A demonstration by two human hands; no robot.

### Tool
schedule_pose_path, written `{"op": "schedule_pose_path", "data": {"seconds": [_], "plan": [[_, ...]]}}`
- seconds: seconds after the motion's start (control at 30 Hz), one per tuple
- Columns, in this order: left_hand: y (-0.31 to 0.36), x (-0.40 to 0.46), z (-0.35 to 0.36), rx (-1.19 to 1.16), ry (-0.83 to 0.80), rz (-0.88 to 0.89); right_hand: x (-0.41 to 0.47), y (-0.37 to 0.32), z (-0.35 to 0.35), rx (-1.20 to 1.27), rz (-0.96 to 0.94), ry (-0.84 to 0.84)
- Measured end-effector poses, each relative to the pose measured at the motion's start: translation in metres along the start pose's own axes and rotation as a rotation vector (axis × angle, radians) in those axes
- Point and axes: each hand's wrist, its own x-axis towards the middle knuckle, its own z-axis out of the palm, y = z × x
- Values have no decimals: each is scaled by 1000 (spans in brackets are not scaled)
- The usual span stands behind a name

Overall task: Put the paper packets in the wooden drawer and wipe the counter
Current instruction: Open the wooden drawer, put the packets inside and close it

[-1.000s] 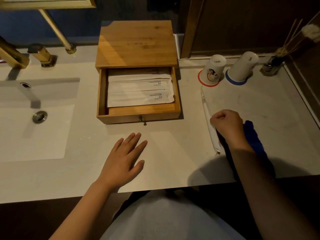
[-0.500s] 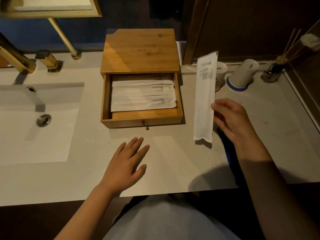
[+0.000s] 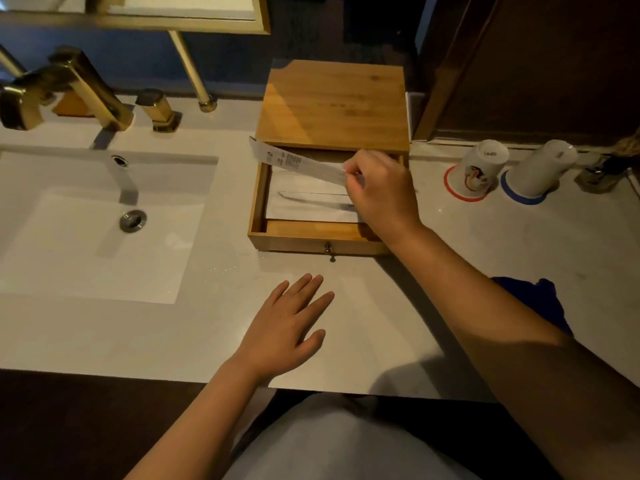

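Note:
The wooden drawer [image 3: 313,235] of a small bamboo box [image 3: 334,107] stands pulled open on the pale counter [image 3: 194,327]. White paper packets [image 3: 304,206] lie flat inside it. My right hand [image 3: 379,190] hovers over the drawer and pinches one long white packet [image 3: 298,163] by its right end. That packet slants up to the left above the drawer's back edge. My left hand [image 3: 289,327] rests flat on the counter in front of the drawer, fingers spread. A dark blue cloth [image 3: 535,299] lies on the counter to the right, partly behind my right forearm.
A white sink [image 3: 86,230] with a gold faucet [image 3: 65,91] fills the left. Two upturned paper cups [image 3: 479,169] [image 3: 538,171] sit on red and blue coasters at the back right, beside a reed diffuser [image 3: 604,171]. The counter's front edge runs below my left wrist.
My right hand lifted the packet from beside the blue cloth, carried it left and turned it from upright to nearly level over the open drawer. My left hand stayed flat on the counter.

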Motion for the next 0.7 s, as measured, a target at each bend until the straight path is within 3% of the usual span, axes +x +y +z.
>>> {"op": "schedule_pose_path", "data": {"seconds": [0.1, 0.23, 0.3, 0.47, 0.53, 0.7], "plan": [[-1, -1, -1, -1, 8, 5, -11, 4, 15, -120, -113, -130], [0, 0, -3, -21, 8, 0, -27, 2, 24, -282, -89, -463], [1, 0, -4, -19, 10, -2, -27, -2, 22, -292, -60, -510], [0, -1, -2, -6, 25, 9, -35, -5, 16, -48, 83, -611], [0, 0, -2, 0, 27, 9, -43, -5, 15, -47, 61, -572], [-1, 0, -1, 12, 21, 5, -47, -14, 21, -125, 97, -671]]}}
